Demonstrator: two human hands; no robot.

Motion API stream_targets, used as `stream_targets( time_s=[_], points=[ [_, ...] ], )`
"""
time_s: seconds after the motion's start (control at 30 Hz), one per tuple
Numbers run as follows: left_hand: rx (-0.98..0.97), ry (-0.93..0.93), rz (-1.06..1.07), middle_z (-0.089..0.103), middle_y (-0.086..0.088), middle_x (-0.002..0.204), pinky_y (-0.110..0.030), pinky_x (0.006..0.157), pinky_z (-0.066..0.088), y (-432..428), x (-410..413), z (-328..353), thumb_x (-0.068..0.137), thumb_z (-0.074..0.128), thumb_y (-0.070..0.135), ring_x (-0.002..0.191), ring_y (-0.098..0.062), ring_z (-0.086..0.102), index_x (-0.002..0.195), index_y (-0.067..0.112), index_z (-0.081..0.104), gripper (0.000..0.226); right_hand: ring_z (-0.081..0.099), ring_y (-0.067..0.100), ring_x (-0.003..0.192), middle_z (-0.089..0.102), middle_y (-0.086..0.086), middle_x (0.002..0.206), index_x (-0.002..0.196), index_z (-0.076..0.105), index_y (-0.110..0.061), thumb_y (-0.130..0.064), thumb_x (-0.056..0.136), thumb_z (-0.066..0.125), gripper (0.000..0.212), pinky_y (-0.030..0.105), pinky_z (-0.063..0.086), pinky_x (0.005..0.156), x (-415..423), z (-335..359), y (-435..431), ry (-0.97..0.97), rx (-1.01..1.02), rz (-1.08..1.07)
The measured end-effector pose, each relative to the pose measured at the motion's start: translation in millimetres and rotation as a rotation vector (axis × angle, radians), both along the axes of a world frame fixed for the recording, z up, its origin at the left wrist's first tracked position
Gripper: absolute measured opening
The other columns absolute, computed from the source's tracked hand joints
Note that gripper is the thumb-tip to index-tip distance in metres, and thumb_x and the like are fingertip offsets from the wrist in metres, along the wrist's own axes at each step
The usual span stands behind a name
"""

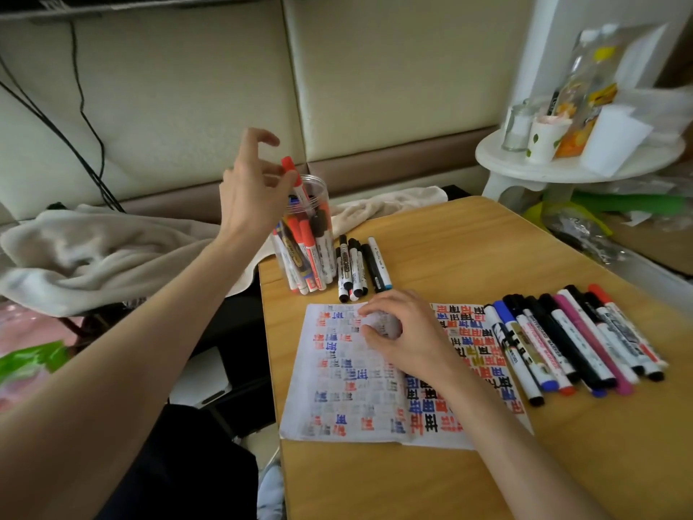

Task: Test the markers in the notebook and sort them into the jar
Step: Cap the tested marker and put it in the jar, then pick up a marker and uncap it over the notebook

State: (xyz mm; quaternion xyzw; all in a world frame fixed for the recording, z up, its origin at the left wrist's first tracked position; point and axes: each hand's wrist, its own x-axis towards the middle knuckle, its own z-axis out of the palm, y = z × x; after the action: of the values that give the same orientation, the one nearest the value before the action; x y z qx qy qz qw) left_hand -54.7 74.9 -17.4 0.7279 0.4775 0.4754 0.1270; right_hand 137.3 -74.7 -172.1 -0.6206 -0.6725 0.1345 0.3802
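1 red-capped marker (296, 182): tilted, lower end inside the mouth of the clear jar (317, 204), pinched between thumb and fingers of the left hand (251, 189). Jar stands at the table's (487, 249) back-left corner, holding many markers. Right hand (405, 332) rests on the open notebook (337, 388), fingers loosely curled, holding nothing. Row of markers (570, 339) lies just right of the notebook.

**Camera placement: one head-worn view**

One wide-angle view only, taken from the person's head. It faces forward and down, close over the light wooden table (468, 249) and the open white paper notebook (337, 388); cream padded wall panels (393, 69) fill the upper frame.
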Motion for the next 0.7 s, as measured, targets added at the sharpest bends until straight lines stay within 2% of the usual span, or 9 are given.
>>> stream_targets(
  time_s=[0.1, 0.2, 0.3, 0.37, 0.43, 0.5, 0.6, 0.7],
  points=[
    [0.066, 0.083, 0.037, 0.077, 0.002, 0.105, -0.039, 0.082, 0.061, -2, 1, -8, 0.093, 0.071, 0.024, 0.092, -0.011, 0.073, 0.114, 0.025, 0.060, 0.023, 0.050, 0.003, 0.119, 0.063, -0.018, 0.120, 0.115, 0.076, -0.029, -0.032, 0.090, 0.078, 0.025, 0.037, 0.039, 0.111, 0, -1, 0, -0.003, 0.004, -0.004],
    [0.114, 0.179, 0.072, 0.076, 0.003, 0.108, -0.042, 0.087, 0.058, 1, 1, -16, 0.099, 0.061, 0.028, 0.096, -0.016, 0.072, 0.110, 0.024, 0.067, 0.014, 0.049, 0.003, 0.120, 0.062, -0.019, 0.121, 0.115, 0.075, -0.029, -0.032, 0.090, 0.078, 0.026, 0.036, 0.038, 0.111, 0, -1, 0, 0.000, -0.001, -0.006],
    [0.107, 0.268, 0.057, 0.075, 0.004, 0.106, -0.051, 0.092, 0.054, 3, -1, -26, 0.100, 0.046, 0.048, 0.096, -0.019, 0.068, 0.105, 0.025, 0.074, 0.037, 0.049, 0.003, 0.120, 0.061, -0.019, 0.121, 0.115, 0.075, -0.029, -0.032, 0.090, 0.078, 0.026, 0.037, 0.038, 0.111, 0, -1, 0, -0.001, 0.000, -0.006],
    [0.094, 0.355, 0.034, 0.071, 0.002, 0.117, -0.052, 0.100, 0.046, 2, -2, -34, 0.100, 0.037, 0.059, 0.116, -0.021, 0.057, 0.101, 0.024, 0.077, 0.054, 0.048, 0.002, 0.120, 0.061, -0.020, 0.120, 0.115, 0.075, -0.029, -0.032, 0.090, 0.078, 0.026, 0.036, 0.037, 0.111, 0, -1, 0, -0.008, 0.005, -0.007],
    [0.085, 0.412, 0.026, 0.064, -0.001, 0.131, -0.051, 0.104, 0.038, 2, -1, -38, 0.099, 0.038, 0.068, 0.132, -0.022, 0.045, 0.102, 0.022, 0.077, 0.060, 0.047, 0.001, 0.119, 0.060, -0.021, 0.119, 0.115, 0.075, -0.029, -0.032, 0.090, 0.078, 0.026, 0.034, 0.037, 0.111, 0, -1, 0, -0.019, 0.008, -0.011],
    [0.066, 0.452, 0.018, 0.059, -0.002, 0.136, -0.052, 0.105, 0.034, 4, -1, -39, 0.095, 0.043, 0.073, 0.135, -0.023, 0.041, 0.109, 0.025, 0.074, 0.059, 0.047, 0.000, 0.119, 0.059, -0.022, 0.119, 0.116, 0.075, -0.029, -0.032, 0.090, 0.078, 0.026, 0.032, 0.036, 0.110, 0, -2, 1, -0.023, 0.006, -0.014],
    [0.143, 0.377, 0.008, 0.053, -0.002, 0.138, -0.049, 0.112, 0.034, -6, 0, -44, 0.093, 0.053, 0.063, 0.135, -0.021, 0.041, 0.127, 0.025, 0.063, 0.052, 0.047, -0.002, 0.118, 0.059, -0.023, 0.118, 0.115, 0.076, -0.029, -0.031, 0.089, 0.079, 0.026, 0.029, 0.036, 0.108, 1, -1, 1, 0.005, 0.002, -0.011],
    [0.354, 0.169, 0.042, 0.046, -0.006, 0.140, -0.037, 0.105, 0.037, -47, 11, -57, 0.092, 0.061, 0.027, 0.131, -0.022, 0.044, 0.127, 0.016, 0.058, 0.038, 0.052, -0.001, 0.118, 0.063, -0.021, 0.118, 0.113, 0.076, -0.029, -0.030, 0.089, 0.080, 0.024, 0.022, 0.040, 0.102, 2, -1, 2, 0.075, 0.024, -0.011]
  ],
)
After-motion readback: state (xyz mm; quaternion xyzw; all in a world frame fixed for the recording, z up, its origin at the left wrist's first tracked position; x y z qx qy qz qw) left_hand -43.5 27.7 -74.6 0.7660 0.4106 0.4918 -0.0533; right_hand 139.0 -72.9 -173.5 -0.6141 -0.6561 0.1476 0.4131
